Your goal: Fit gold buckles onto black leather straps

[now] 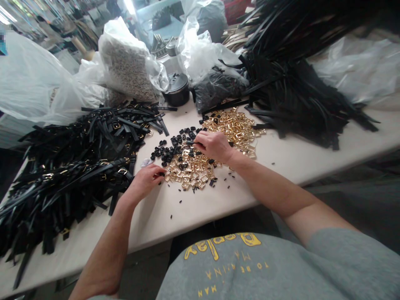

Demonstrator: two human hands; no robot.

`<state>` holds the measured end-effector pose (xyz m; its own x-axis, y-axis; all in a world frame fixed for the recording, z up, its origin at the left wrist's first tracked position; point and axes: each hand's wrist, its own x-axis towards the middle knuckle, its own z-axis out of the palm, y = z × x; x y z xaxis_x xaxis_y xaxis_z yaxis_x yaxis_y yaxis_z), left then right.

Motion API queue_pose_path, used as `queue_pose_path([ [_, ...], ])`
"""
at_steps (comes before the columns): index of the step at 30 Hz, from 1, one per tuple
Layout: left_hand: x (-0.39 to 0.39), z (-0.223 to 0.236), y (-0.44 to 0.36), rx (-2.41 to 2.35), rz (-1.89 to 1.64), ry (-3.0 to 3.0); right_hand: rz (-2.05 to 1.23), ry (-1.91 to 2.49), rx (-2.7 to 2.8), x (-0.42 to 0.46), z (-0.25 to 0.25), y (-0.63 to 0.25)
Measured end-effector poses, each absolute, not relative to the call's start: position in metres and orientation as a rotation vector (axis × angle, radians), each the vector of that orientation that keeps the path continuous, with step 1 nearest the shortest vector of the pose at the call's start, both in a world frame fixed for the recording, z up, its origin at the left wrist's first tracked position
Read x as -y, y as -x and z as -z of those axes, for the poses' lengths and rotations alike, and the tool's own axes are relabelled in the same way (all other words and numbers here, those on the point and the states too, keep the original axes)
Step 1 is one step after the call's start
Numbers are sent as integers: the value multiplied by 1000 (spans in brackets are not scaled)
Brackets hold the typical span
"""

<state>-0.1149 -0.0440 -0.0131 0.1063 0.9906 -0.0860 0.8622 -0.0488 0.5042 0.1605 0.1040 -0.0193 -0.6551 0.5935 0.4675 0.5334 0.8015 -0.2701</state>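
Observation:
My right hand (215, 146) is closed over the piles in the middle of the table. It grips a short black strap (189, 142), whose end sticks out past my fingertips. Under it and around it lie gold buckles (195, 166) in a loose heap. My left hand (148, 179) rests at the left edge of that heap, fingers pinched together. Something small and dark is at its fingertips, too small to make out. Between my hands and just beyond them are many small black loops (168, 154).
Buckled black straps (106, 129) are heaped on the left. Plain black straps (300, 100) pile up on the right. At the back stand a black lidded pot (176, 89) and stuffed plastic bags (125, 62). Small black bits (180, 201) dot the tabletop (200, 216) near its front edge.

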Motion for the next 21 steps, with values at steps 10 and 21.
queue_pose_path([
  [10, 13, 9, 60, -1574, -1382, -973, -209, 706, 2362, -94, 16, -157],
  [21, -12, 15, -3, -1017, -1467, -183, -205, 679, 2347, -89, 10, -160],
])
